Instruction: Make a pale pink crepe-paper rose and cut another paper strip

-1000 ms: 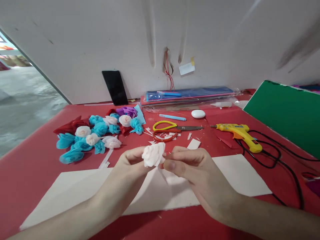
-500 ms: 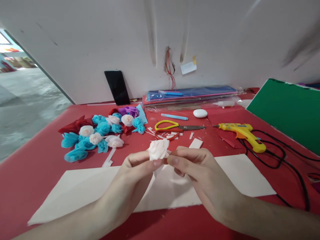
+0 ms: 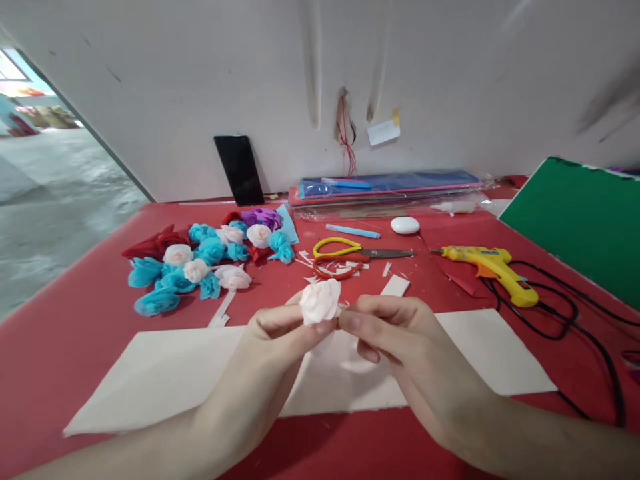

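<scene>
A pale pink paper flower (image 3: 320, 301), ruffled like a rose, is held up between my two hands near the middle of the view. My left hand (image 3: 273, 357) is closed in a pinch around the flower's base, thumb in front. From the right, my right hand (image 3: 400, 343) pinches the flower's lower tip between thumb and forefinger; its other fingers are curled under. Below both hands a long cream paper sheet (image 3: 170, 373) lies flat on the red tabletop (image 3: 35, 387).
Blue, red, purple and pale pink paper flowers (image 3: 209, 250) are heaped at left. Scissors (image 3: 370, 253) lie behind my hands among paper scraps. At right are a yellow glue gun (image 3: 493, 263) with black cord and a green board (image 3: 575, 230). A phone (image 3: 239, 170) leans against the wall.
The scene has shifted slightly to the right in view. The flower has turned a little in my fingers, and the loose paper end hanging beneath it shows less. Both hands keep their pinch.
</scene>
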Demonstrator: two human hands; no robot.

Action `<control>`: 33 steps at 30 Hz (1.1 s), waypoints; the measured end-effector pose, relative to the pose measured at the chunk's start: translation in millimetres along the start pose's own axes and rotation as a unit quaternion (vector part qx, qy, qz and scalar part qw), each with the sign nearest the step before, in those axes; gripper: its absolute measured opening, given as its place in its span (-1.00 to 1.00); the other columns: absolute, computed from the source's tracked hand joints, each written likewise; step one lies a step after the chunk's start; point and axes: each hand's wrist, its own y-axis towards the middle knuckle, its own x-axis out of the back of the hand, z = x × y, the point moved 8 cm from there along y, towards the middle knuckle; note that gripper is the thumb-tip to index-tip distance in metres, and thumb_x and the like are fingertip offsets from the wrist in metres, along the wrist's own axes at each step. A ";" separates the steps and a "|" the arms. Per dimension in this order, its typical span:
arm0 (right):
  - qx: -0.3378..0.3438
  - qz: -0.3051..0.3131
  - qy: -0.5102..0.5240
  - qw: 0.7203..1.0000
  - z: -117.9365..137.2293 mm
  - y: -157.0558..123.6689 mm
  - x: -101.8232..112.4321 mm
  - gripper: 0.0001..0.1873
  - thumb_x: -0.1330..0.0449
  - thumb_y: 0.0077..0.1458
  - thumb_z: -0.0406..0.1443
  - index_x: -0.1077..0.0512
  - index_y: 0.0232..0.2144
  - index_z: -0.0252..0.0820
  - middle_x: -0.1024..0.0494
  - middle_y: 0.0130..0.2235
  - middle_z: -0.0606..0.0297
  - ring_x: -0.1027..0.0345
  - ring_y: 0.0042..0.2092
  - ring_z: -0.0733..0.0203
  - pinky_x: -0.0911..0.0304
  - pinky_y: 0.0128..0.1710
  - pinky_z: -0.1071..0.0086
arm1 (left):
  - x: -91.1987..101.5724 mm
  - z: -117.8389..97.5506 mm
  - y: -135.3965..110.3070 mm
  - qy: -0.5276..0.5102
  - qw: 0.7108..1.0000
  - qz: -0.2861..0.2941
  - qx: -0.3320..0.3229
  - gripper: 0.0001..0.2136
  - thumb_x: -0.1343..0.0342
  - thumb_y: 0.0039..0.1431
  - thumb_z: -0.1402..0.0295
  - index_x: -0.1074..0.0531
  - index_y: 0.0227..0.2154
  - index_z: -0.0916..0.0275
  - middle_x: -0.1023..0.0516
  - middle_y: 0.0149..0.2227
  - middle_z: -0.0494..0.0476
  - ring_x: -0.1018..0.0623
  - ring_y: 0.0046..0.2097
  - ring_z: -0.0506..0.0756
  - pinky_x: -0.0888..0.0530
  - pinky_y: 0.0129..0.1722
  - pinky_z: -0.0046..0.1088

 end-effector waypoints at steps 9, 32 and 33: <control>0.088 -0.061 -0.093 0.990 21.2 0.8 9.4 -0.85 -0.40 -0.22 -0.28 -0.52 -0.68 -0.15 -0.33 -0.64 0.44 -0.04 -0.54 0.41 -0.04 -0.55 0.46 | 7.2 0.8 -0.5 -0.044 0.998 -0.042 0.002 -0.84 -0.29 0.04 0.39 -0.53 -0.62 0.16 -0.45 -0.55 -0.09 -0.41 -0.41 -0.04 -0.43 -0.27 -0.59; 0.434 -0.121 -0.244 0.859 57.4 -30.7 4.0 -0.77 -0.33 -0.06 -0.46 -0.61 -0.41 0.00 -0.48 -0.47 0.40 -0.32 -0.44 0.37 -0.20 -0.61 0.51 | -1.1 4.9 -4.8 -0.092 0.995 -0.040 0.012 -0.89 -0.29 0.04 0.46 -0.54 -0.54 0.15 -0.47 -0.50 -0.09 -0.45 -0.32 -0.05 -0.43 -0.22 -0.61; 0.441 -0.123 -0.249 0.853 58.6 -32.5 3.4 -0.77 -0.33 -0.07 -0.47 -0.61 -0.40 0.00 -0.49 -0.47 0.40 -0.33 -0.45 0.37 -0.19 -0.63 0.51 | -1.0 4.8 -4.7 -0.096 0.994 -0.040 0.011 -0.89 -0.29 0.03 0.47 -0.54 -0.53 0.14 -0.48 -0.50 -0.09 -0.45 -0.33 -0.05 -0.43 -0.23 -0.61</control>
